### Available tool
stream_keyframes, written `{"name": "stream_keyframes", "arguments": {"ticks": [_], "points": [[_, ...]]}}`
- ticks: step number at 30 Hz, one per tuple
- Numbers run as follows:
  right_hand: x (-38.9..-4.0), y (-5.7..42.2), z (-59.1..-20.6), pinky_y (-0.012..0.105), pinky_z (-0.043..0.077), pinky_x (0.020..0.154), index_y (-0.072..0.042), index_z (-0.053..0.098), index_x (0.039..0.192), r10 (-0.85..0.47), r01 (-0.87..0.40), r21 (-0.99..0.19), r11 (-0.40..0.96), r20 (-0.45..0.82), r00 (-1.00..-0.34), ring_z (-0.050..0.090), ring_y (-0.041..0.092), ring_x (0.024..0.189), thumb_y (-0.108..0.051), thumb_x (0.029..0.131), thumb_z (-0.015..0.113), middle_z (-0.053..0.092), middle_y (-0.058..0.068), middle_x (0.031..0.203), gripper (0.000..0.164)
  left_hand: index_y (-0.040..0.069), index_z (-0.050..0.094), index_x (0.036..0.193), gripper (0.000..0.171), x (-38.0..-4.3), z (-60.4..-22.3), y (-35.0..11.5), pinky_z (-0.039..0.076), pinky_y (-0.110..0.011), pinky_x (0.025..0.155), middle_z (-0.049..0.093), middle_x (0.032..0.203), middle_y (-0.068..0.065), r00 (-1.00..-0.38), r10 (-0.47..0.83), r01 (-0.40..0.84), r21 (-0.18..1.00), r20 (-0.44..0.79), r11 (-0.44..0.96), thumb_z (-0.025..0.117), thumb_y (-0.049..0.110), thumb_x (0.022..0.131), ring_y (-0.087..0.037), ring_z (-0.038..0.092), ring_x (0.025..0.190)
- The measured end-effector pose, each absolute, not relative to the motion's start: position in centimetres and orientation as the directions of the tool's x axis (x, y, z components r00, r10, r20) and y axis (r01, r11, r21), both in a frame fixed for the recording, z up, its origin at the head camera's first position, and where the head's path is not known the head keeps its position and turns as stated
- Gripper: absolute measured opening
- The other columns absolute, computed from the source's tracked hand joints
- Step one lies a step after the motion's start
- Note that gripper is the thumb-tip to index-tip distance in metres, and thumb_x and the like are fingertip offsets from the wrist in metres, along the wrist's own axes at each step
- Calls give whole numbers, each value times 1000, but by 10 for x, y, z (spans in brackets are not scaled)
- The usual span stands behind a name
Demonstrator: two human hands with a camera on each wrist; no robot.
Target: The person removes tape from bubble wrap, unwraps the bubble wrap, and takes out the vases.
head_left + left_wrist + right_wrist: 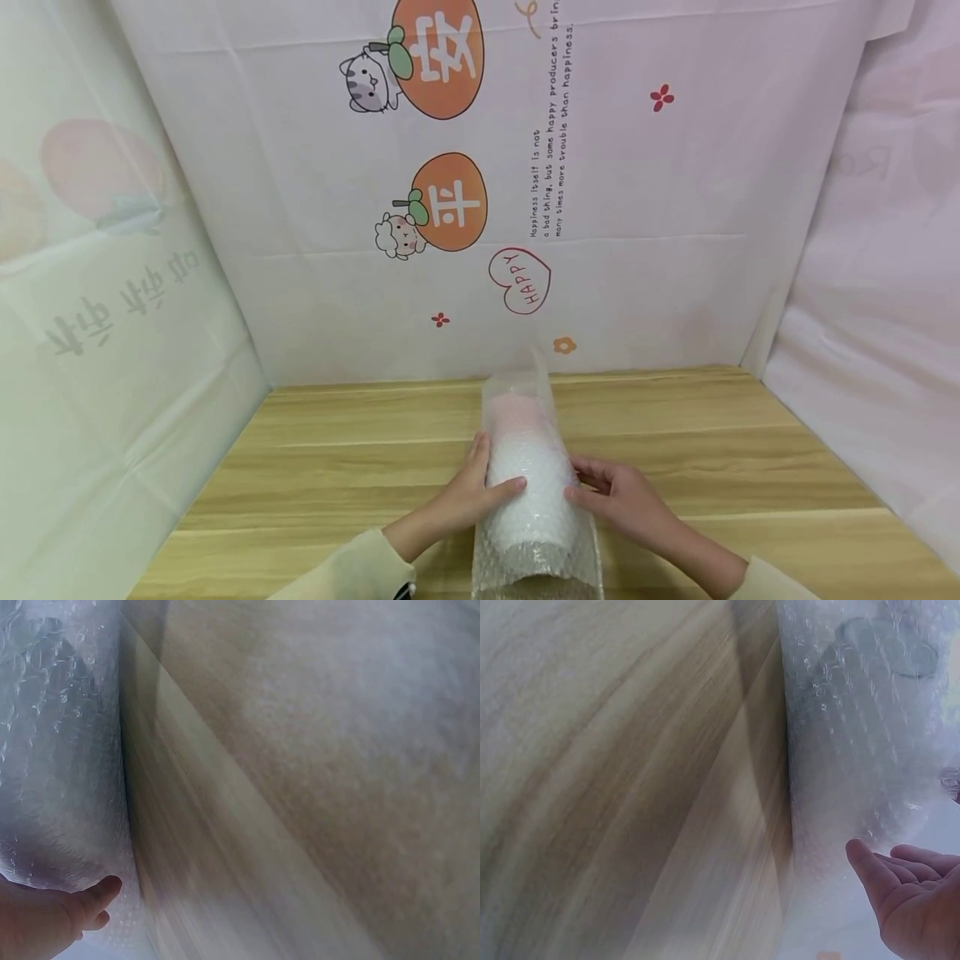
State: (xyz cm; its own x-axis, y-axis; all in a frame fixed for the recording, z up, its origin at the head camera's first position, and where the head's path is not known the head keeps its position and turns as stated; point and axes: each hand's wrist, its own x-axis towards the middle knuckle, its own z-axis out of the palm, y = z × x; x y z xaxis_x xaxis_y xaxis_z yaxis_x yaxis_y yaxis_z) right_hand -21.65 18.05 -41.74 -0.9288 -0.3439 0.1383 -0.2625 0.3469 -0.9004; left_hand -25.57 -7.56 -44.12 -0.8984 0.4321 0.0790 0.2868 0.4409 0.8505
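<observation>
A long, rounded white object [528, 454], pinkish at its far end, lies lengthwise on the table inside clear bubble wrap [536, 558]. Its kind is blurred by the wrap. My left hand [474, 492] grips its left side, thumb across the top and fingers along the flank. On the opposite side my right hand [618, 496] holds the bubble wrap at the edge, thumb above and fingers bent beside it. Both wrist views show the wrapped side close up, with part of the left hand [52, 915] and the right hand [915, 900] low in frame.
Pale wood-grain tabletop [352, 450] extends to both sides of the bundle. A white printed cloth [622, 250] hangs behind the table, and similar cloth stands at the left [112, 400] and right [877, 333]. The wrap's far end reaches near the back cloth.
</observation>
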Motion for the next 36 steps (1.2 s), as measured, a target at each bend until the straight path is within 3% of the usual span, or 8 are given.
{"name": "stream_keyframes", "arguments": {"ticks": [18, 36], "points": [[-217, 183, -413, 31, 55, 80, 9, 58, 127, -337, -328, -829, 453, 181, -924, 62, 34, 110, -30, 94, 65, 61, 23, 124, 52, -9, 3, 151, 107, -257, -446, -75, 10, -55, 113, -2, 158, -26, -901, 427, 280, 852, 75, 442, 59, 58, 89, -37, 0, 145], [-219, 176, -432, 21, 55, 67, 6, 70, 110, -232, -436, -767, 471, 370, -900, 70, 16, 86, -21, 89, 72, 71, 15, 103, 35, -10, 4, 151, 106, -258, -447, -75, 11, -55, 113, 0, 158, -27, -901, 425, 286, 853, 85, 435, 59, 57, 90, -38, 1, 145]]}}
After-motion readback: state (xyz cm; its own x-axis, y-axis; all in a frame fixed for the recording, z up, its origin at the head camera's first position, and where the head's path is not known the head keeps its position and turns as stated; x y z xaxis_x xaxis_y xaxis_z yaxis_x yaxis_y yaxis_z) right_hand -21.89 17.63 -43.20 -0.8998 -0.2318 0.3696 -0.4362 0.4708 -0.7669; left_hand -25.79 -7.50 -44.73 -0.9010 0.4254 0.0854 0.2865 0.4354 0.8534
